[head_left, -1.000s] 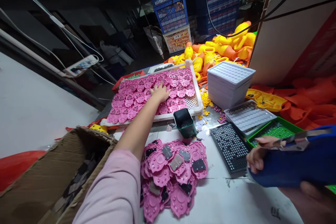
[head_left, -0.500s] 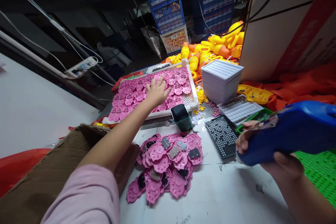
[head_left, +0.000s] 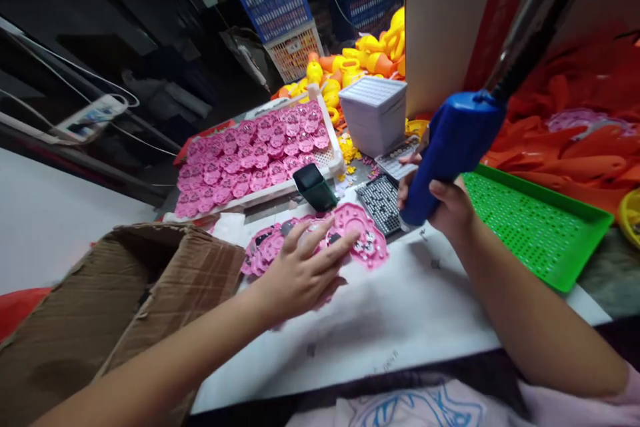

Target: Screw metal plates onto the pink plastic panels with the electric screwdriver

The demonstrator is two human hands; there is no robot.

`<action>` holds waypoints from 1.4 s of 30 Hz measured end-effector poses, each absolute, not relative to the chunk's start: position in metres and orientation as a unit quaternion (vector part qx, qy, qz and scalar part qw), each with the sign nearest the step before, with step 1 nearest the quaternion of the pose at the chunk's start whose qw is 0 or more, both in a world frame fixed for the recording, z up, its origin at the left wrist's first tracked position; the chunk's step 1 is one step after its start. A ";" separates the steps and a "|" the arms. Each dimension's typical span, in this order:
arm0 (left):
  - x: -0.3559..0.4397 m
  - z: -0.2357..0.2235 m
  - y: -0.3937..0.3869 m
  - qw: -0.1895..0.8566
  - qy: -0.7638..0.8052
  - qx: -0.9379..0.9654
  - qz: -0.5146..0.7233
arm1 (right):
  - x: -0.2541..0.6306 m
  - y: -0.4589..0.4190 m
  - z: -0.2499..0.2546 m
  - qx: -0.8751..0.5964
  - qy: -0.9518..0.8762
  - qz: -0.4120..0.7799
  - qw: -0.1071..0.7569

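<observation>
My left hand (head_left: 310,270) is above the near pile, its fingers laid over a pink plastic part (head_left: 369,250) that shows small metal and black pieces. The thumb side of the grip is partly hidden. Beneath and behind it lies a heap of pink plastic parts (head_left: 267,240), some with dark or grey plates. My right hand (head_left: 450,203) is wrapped round a blue electric screwdriver (head_left: 457,140), tilted with its pale nose down and left. A cable and rod rise from its top. Below the nose sits a black perforated screw tray (head_left: 383,200).
A white crate (head_left: 337,153) holds rows of pink parts. Before it stands a dark green container (head_left: 317,190). A cardboard box (head_left: 195,280) is at left, a green tray (head_left: 545,227) at right. Stacked white trays (head_left: 375,120) and yellow-orange toy parts (head_left: 345,70) are behind.
My left hand has come back from the crate to the near pile with a pink plastic part. My right hand has brought the screwdriver left and turned it more upright. The view has shifted right.
</observation>
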State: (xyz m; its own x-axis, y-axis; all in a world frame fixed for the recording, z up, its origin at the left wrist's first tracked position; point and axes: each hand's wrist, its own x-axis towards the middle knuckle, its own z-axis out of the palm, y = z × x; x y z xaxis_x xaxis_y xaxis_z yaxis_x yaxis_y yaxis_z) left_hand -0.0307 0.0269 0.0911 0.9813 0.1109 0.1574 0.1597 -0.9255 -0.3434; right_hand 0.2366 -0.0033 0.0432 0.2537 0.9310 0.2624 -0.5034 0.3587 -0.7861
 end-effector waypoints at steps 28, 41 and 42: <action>-0.010 0.036 -0.008 -0.007 0.025 -0.999 0.019 | 0.242 -0.011 0.044 -0.303 -0.396 0.504 0.706; -0.058 0.109 0.168 0.002 -0.431 -0.895 0.114 | 0.247 -0.006 0.040 -0.316 -0.352 0.482 0.737; -0.057 0.100 0.178 -0.005 -0.428 -0.893 0.140 | 0.247 -0.006 0.040 -0.314 -0.351 0.479 0.740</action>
